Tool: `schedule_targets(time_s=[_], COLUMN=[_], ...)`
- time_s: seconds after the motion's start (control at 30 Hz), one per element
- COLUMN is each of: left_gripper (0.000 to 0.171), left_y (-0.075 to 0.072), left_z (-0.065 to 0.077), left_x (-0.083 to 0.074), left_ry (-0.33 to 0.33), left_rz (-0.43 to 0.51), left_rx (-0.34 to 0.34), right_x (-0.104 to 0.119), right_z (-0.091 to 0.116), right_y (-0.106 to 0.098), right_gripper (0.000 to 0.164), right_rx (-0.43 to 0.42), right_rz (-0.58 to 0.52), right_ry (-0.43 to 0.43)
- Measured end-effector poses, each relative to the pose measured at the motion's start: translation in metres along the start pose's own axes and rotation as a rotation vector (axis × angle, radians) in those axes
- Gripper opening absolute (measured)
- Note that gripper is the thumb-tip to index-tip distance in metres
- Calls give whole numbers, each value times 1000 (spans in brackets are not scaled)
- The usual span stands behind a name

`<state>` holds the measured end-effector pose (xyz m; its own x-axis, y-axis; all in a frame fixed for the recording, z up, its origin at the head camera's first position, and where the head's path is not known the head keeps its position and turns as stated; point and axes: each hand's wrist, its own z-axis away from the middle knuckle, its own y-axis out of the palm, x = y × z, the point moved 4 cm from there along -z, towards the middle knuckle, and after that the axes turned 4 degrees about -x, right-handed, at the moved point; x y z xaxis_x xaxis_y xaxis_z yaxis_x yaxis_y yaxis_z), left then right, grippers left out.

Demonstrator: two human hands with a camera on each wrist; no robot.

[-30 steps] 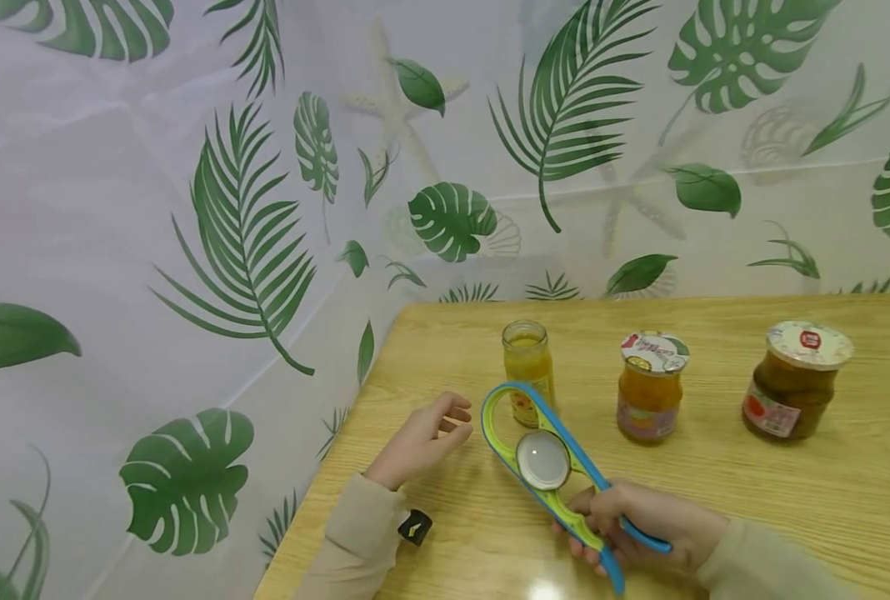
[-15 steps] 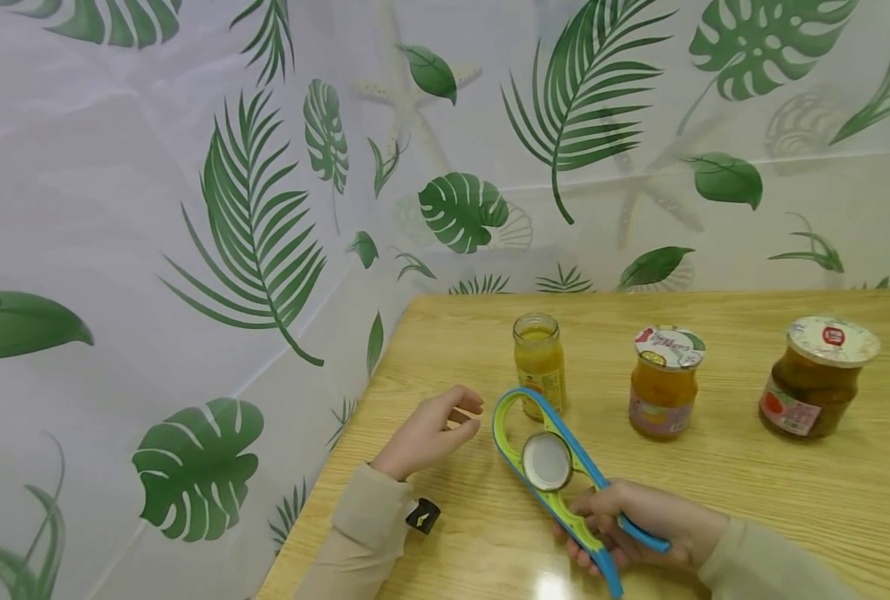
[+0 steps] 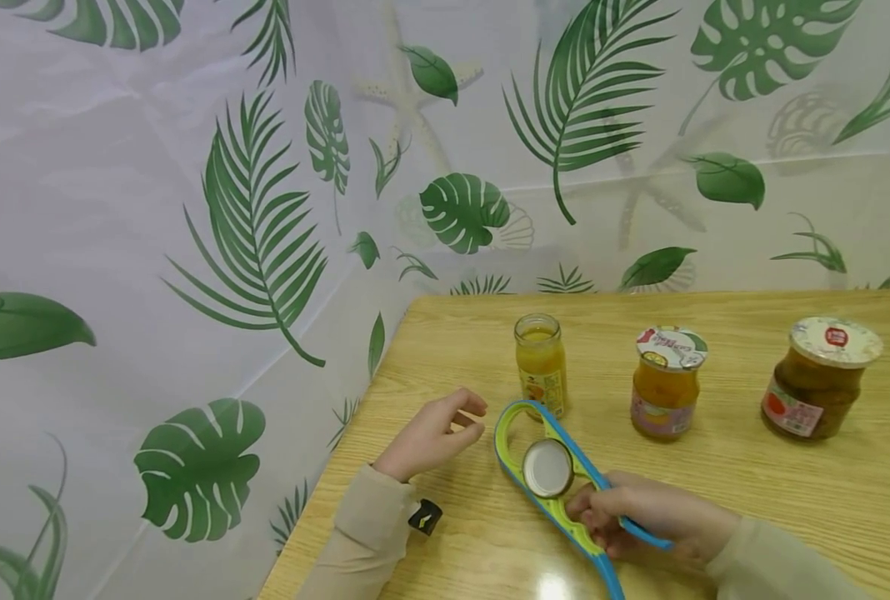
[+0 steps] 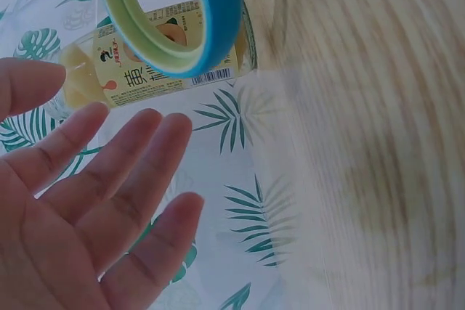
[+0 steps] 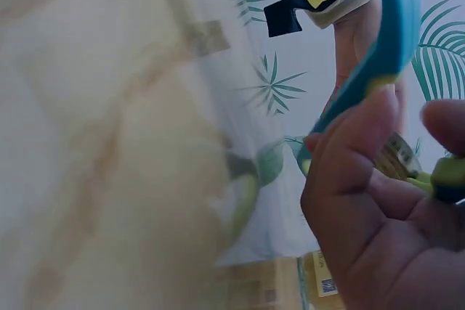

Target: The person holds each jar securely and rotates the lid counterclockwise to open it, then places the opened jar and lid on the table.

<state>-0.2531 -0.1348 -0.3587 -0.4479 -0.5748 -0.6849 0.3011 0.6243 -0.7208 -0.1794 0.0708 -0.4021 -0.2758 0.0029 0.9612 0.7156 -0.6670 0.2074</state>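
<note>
My right hand point(image 3: 658, 512) grips a blue and green jar opener point(image 3: 578, 457) by its handles, the loop pointing away to the left. A round metal lid point(image 3: 547, 468), pale inside facing up, sits between the opener's arms. Just behind the loop stands a lidless glass jar point(image 3: 541, 358) of yellow contents; the loop overlaps its base in the head view. My left hand point(image 3: 433, 433) hovers left of the loop, fingers loosely bent and holding nothing. From the left wrist, the opener's loop point(image 4: 221, 19) crosses in front of the jar's label point(image 4: 120, 70).
Two lidded jars stand to the right on the wooden table point(image 3: 722, 508): an orange one point(image 3: 662, 392) and a darker brown one point(image 3: 812, 396). A leaf-print sheet point(image 3: 325, 275) rises along the table's left and back edges. A black strap point(image 3: 425, 517) hangs at the left cuff.
The head view has shifted slightly, moving the jars right in the picture. The opener's loop has dipped a little, and my right fingers have drawn in between its handles. My left hand stays nearly still.
</note>
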Motion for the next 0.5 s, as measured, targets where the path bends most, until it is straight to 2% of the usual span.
schedule_targets(time_s=[0.17,0.23,0.37,0.5], left_gripper=[27,27,28,28], left_y=[1,1,2,2], left_z=[0,0,0,0], left_x=[0,0,-1,-1], left_ry=[-6,-7,-6,-4], left_rz=[-19,-20,-24,-28], left_rx=[13,17,23,34], right_x=[3,4,5,7], right_z=[0,1,2,2], right_y=[-3,-5,-8,-10], right_gripper=[8,12,17,11], right_rx=[-60,-89,-131,-148], right_rz=[171,216,246,231], right_ry=[-41,-59,-66,-48])
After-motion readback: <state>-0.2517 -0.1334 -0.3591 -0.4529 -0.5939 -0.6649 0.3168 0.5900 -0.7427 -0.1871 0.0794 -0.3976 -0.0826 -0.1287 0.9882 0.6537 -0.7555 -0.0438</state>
